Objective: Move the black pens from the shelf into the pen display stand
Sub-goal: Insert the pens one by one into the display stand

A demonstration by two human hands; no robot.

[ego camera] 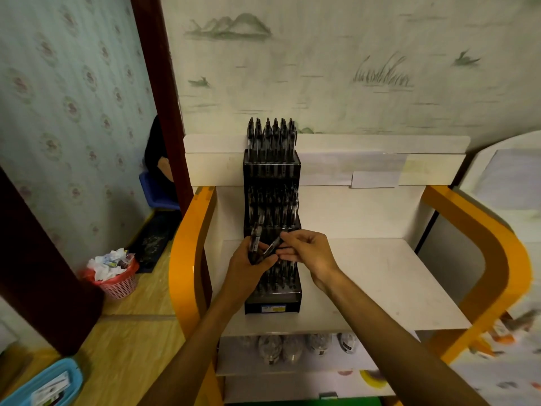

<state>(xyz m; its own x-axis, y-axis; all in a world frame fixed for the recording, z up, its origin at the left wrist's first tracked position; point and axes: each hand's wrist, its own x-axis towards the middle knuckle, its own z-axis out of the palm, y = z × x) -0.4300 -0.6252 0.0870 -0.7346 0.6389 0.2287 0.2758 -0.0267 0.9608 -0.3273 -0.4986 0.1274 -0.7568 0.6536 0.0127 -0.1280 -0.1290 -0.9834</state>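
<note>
On white shelf point(380, 282): one three-tier pen display stand point(272, 306); left hand point(251, 266) grips several black pens point(255, 238), count unclear; right hand point(307, 253) pinches one pen point(273, 244).

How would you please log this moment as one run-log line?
left hand: holds bunch of black pens | right hand: pinching one pen from bunch | pen display stand: top tiers filled | white shelf: no loose pens visible

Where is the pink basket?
The pink basket sits on the floor at lower left, left of the orange shelf, full of crumpled paper.
</note>
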